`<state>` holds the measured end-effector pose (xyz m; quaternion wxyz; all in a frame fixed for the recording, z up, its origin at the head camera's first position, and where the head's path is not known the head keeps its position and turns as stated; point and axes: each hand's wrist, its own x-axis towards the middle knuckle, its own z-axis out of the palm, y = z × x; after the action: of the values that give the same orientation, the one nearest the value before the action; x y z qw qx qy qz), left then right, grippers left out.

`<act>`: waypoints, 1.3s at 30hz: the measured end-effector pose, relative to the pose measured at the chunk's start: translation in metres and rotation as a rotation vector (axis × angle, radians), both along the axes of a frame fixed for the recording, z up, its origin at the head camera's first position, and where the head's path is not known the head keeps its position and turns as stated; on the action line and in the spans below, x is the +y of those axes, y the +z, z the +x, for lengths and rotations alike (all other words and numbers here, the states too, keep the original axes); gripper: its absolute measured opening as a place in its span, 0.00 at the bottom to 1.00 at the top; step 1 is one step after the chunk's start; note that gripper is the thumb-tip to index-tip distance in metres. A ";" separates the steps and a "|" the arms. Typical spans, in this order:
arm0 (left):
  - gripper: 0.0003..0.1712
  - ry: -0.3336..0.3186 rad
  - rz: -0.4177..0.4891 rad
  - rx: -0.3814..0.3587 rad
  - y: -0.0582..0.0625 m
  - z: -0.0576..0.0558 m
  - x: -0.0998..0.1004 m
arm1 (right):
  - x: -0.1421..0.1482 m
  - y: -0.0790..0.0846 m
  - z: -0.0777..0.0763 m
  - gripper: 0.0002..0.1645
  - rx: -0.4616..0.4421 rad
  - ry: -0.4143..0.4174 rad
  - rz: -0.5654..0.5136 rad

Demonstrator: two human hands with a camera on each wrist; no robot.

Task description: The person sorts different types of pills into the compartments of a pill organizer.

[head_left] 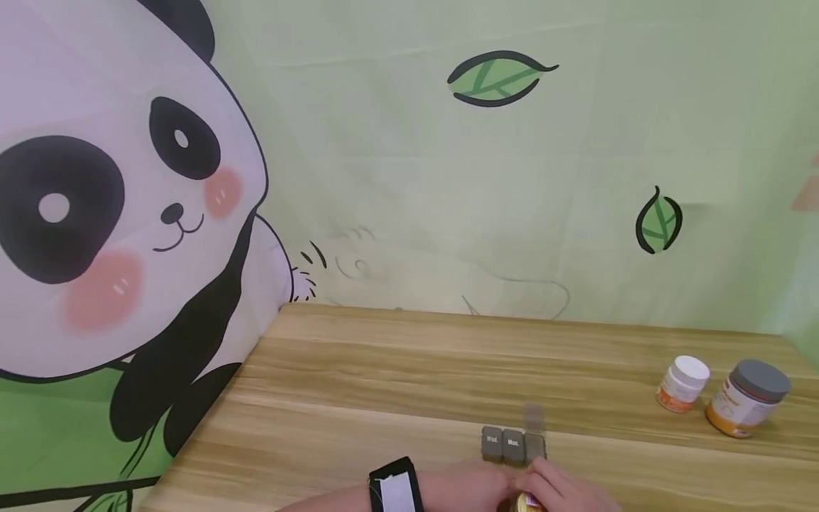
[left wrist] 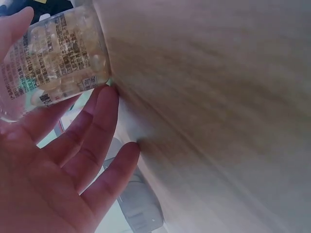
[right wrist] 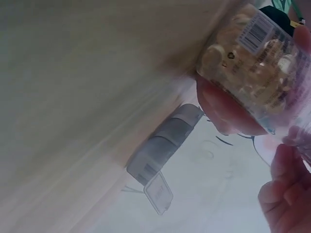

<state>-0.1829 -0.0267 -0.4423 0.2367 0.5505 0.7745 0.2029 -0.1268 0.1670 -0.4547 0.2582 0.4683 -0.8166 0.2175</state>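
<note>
A clear pill bottle [left wrist: 58, 58] with printed labels and pale yellowish pieces inside stands close to the tabletop. My left hand [head_left: 470, 485] holds it low down, fingers [left wrist: 92, 131] curled about its side. At the bottle's pinkish top end, the bent fingers of my right hand [right wrist: 286, 194] pinch it; in the head view this right hand [head_left: 571, 489] overlaps most of the bottle. Just beyond both hands lies a grey pill organizer [head_left: 502, 444] with day labels. Its right-end compartment has a see-through lid [right wrist: 159, 193] flipped up.
At the table's right stand a white-capped small bottle [head_left: 683, 384] and a wider jar [head_left: 748, 398] with a dark grey lid. Behind the wooden table [head_left: 384, 355] hangs a green cloth [head_left: 384, 142] printed with a panda and leaves. My left wrist wears a black strap [head_left: 395, 478].
</note>
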 end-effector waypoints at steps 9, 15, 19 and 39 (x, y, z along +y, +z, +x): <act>0.13 -0.018 -0.010 0.067 0.001 0.002 0.002 | 0.022 0.006 -0.002 0.28 -0.556 -0.147 0.109; 0.11 0.014 -0.017 0.052 0.001 0.003 0.003 | 0.017 0.009 0.011 0.25 -0.392 -0.252 0.018; 0.13 0.027 -0.002 0.069 -0.001 0.004 0.002 | 0.009 0.011 0.013 0.21 -0.407 -0.234 0.022; 0.10 0.032 -0.015 0.015 0.005 0.003 0.000 | 0.004 0.001 -0.007 0.21 -0.127 0.054 -0.108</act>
<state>-0.1797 -0.0269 -0.4376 0.2315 0.5378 0.7864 0.1966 -0.1340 0.1707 -0.4533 0.2249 0.4608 -0.8054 0.2973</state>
